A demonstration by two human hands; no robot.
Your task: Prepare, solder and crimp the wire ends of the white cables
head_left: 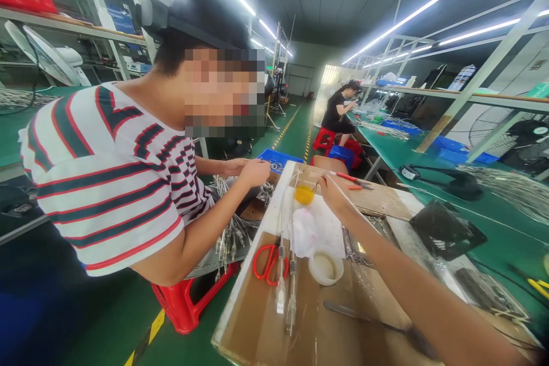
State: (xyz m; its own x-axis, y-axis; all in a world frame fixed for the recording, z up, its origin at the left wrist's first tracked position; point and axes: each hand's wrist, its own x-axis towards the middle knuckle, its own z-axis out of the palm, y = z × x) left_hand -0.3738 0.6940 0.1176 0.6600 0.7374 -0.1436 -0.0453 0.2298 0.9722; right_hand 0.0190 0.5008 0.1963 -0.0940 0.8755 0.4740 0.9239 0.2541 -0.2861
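Holds the bare right hand [334, 194] just beside a round yellow object [304, 196]. Has red-handled metal pliers [357, 182] nearby.

Yellow dish [304, 195]: small, round and shallow, amber-coloured, sitting flat just beside the right hand [335, 193].
Thin dark piece [316, 186]: slender, pinched in the fingertips, its end near the dish; too small to identify.
USB cables [281, 291]: two, pale, lying lengthwise side by side, metal plugs at the near end.
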